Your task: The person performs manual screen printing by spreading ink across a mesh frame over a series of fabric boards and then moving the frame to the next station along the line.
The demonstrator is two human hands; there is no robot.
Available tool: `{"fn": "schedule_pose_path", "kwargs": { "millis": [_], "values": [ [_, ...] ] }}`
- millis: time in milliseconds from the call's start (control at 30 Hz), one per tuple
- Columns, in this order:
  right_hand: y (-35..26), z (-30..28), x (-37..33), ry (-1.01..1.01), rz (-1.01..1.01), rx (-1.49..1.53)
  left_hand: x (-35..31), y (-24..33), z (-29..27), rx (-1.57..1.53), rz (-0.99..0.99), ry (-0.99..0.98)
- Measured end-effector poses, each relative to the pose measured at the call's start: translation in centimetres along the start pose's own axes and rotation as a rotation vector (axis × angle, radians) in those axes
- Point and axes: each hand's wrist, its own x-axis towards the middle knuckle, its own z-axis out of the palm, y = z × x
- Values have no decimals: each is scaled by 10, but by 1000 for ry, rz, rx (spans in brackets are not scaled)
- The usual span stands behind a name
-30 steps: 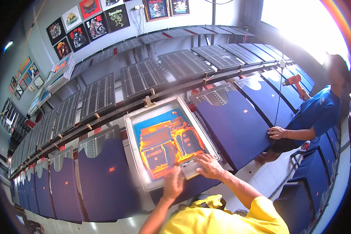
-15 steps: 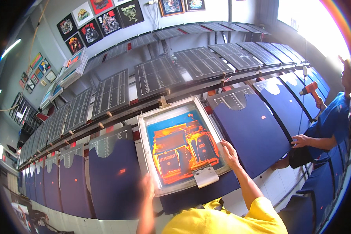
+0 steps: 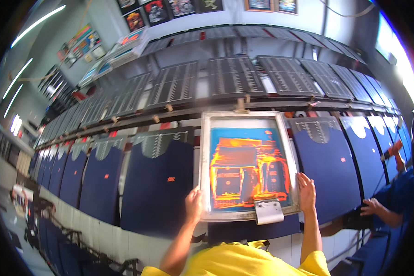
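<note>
- Amid a row of navy shirts [image 3: 156, 193] stretched over flat grey pallets [image 3: 157, 146], a rectangular screen-printing frame [image 3: 205, 161] sits directly before the wearer; navy cloth [image 3: 253, 232] shows below its near edge; whether the frame lies flat or is raised, I cannot tell.
- The left hand [image 3: 194, 204], slightly blurred, is at the frame's lower left edge, fingers bent; the right hand [image 3: 307, 192] is at the lower right edge, fingers fairly straight; I cannot tell whether either has closed on the frame.
- Hands at opposite sides probably keep it level and steady; a squeegee [image 3: 269, 213] leans over the near rim, likely so its holder stays clear of the ink.
- Pale, scuffed rails surround a smooth blue stencil [image 3: 223, 133]; glossy orange ink [image 3: 237, 158] lies across it in streaky, blocky patches; the squeegee's holder is a pale, squarish plate.
- Each nearby shirt bears a small orange print [image 3: 171, 179]; at far right, a co-worker's hand holds an orange-red heat gun [image 3: 392, 151].
</note>
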Motion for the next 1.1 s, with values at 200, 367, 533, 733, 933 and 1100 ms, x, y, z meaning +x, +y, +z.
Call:
{"fn": "schedule_pose_path", "kwargs": {
  "millis": [200,367,533,733,933,1100],
  "values": [
    [-25,54,-24,-45,33,1,-7,15,-38,22,124,-23],
    [16,165,-51,-103,28,-1,5,18,-158,30,52,3],
    [71,251,-75,-108,42,-14,23,2,-256,16,164,93],
    [125,341,-93,-57,104,0,52,-13,-360,71,160,139],
    [142,386,-83,-3,121,-57,91,-20,-405,117,101,100],
    [145,404,-70,28,121,-127,113,-19,-413,97,85,104]
  ]
}}
